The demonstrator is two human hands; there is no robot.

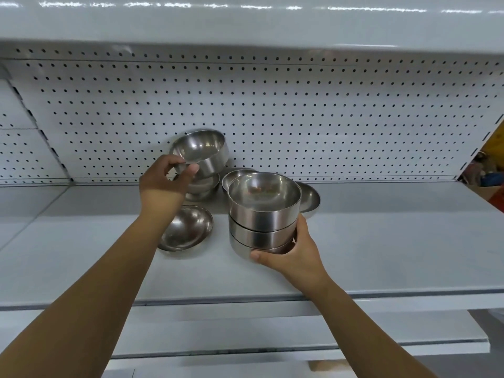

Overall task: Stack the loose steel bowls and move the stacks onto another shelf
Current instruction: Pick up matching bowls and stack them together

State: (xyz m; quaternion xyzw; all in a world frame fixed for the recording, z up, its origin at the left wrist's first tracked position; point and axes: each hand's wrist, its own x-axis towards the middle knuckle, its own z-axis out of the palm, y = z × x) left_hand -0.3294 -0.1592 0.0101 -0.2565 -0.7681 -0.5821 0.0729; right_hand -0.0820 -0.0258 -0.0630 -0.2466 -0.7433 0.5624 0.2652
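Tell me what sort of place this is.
Probably a shop aisle or stockroom: white metal retail shelf, perforated pegboard back panel, and loose steel bowls, with the right hand holding a stack.

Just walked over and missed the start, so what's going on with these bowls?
A person is gathering loose steel bowls on a white shelf. The right hand holds a stack of three bowls from below. The left hand grips the rim of a single tilted bowl, lifted above another bowl. A shallow bowl and two more behind the stack sit on the shelf.
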